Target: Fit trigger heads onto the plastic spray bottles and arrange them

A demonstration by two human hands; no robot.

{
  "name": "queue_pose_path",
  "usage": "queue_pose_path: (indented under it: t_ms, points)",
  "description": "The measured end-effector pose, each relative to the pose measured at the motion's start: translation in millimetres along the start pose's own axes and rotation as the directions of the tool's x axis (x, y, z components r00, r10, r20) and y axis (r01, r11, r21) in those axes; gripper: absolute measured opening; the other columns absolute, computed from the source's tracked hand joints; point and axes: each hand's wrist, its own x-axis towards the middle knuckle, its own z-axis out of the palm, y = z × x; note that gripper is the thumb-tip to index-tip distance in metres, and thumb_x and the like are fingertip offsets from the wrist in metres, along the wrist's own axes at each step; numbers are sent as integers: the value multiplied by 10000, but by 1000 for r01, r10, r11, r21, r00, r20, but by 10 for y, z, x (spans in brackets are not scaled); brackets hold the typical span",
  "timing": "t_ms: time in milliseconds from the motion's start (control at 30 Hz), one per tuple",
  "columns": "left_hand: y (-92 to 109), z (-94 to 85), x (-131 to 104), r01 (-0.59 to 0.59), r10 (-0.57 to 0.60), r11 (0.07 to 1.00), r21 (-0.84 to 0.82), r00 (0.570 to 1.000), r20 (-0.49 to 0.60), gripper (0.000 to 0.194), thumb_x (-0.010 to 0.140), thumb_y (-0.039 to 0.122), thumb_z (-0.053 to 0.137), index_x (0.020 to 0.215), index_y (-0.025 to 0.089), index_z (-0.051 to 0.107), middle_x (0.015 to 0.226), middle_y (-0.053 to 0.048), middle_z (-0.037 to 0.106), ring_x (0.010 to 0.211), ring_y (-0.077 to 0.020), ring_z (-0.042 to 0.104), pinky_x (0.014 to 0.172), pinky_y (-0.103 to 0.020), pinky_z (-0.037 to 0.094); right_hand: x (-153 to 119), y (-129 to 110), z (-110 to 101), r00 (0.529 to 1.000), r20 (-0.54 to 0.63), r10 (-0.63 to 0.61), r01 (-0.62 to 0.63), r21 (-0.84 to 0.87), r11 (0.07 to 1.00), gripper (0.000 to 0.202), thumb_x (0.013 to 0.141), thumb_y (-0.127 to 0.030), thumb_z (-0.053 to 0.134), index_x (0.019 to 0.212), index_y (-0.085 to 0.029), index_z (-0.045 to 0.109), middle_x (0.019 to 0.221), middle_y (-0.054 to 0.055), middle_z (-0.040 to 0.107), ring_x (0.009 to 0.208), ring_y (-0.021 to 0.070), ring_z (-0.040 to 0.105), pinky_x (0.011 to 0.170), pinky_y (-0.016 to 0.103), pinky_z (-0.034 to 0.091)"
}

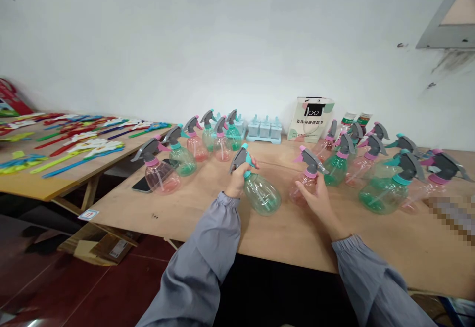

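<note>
My left hand (237, 181) is closed round the neck and trigger head of a green spray bottle (262, 194), which tilts with its nozzle toward the upper left. In my right hand (318, 196) is a pink spray bottle (300, 188), gripped round its body and standing about upright. Its grey and pink head points left. To the left stand several more bottles, among them a pink spray bottle (162, 177) and a green spray bottle (182, 160). On the right is another group, with a green spray bottle (382, 196) in front.
A phone (141, 185) lies at the left of the wooden table (208, 218). Against the wall stand a paper bag (309, 119) and a light blue popsicle mould (264, 130). A second table (40, 188) holds many coloured plastic pieces. Cardboard (100, 243) lies on the floor below.
</note>
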Motion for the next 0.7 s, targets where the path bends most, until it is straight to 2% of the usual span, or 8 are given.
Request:
queue_pose_path:
  t_ms: [100,200,333,467,600,700]
  points:
    - [86,-76,4,-45,48,990,131,999,-21,53,638,269,601,684,244,610,681,-15,641,919,-239,682,902,-380,520,-8,-14,-6,1000,7,-7,7,5,1000,515,810,-527,687,1182,-218,511,1143,106,621,1086,281,601,987,492,474]
    - [199,-275,51,-92,127,942,323,988,-89,150,648,250,653,799,248,660,760,-9,674,923,-234,670,926,-365,502,-10,-19,-12,1000,4,-9,9,10,1000,512,809,-525,689,1181,-219,513,1142,104,621,1082,279,603,983,491,477]
    - [356,-742,170,-76,207,859,506,956,-208,230,682,260,661,906,226,702,787,-12,671,890,-212,671,879,-338,515,-8,-18,-13,1000,7,10,-11,9,1000,513,791,-535,699,1143,-206,524,1099,101,623,1047,285,608,957,498,486]
    - [468,-1228,315,-40,213,787,616,954,-210,293,645,295,692,914,186,727,762,-13,647,796,-200,640,776,-325,529,-9,-11,-11,999,19,44,-45,18,999,525,784,-542,701,1143,-205,518,1112,109,620,1061,294,606,970,509,473]
    - [439,-1480,422,15,261,736,677,916,-304,258,604,374,772,750,189,666,714,-15,624,746,-202,598,738,-341,531,-8,-4,-8,998,18,60,-60,23,998,535,777,-559,701,1139,-211,517,1115,105,620,1060,295,609,971,513,473]
    - [299,-1550,433,-16,326,691,723,900,-291,348,627,434,779,833,186,648,835,-44,642,857,-233,613,853,-394,529,-5,1,-6,999,9,36,-37,27,999,534,783,-566,696,1138,-208,520,1107,100,622,1056,291,611,968,511,481]
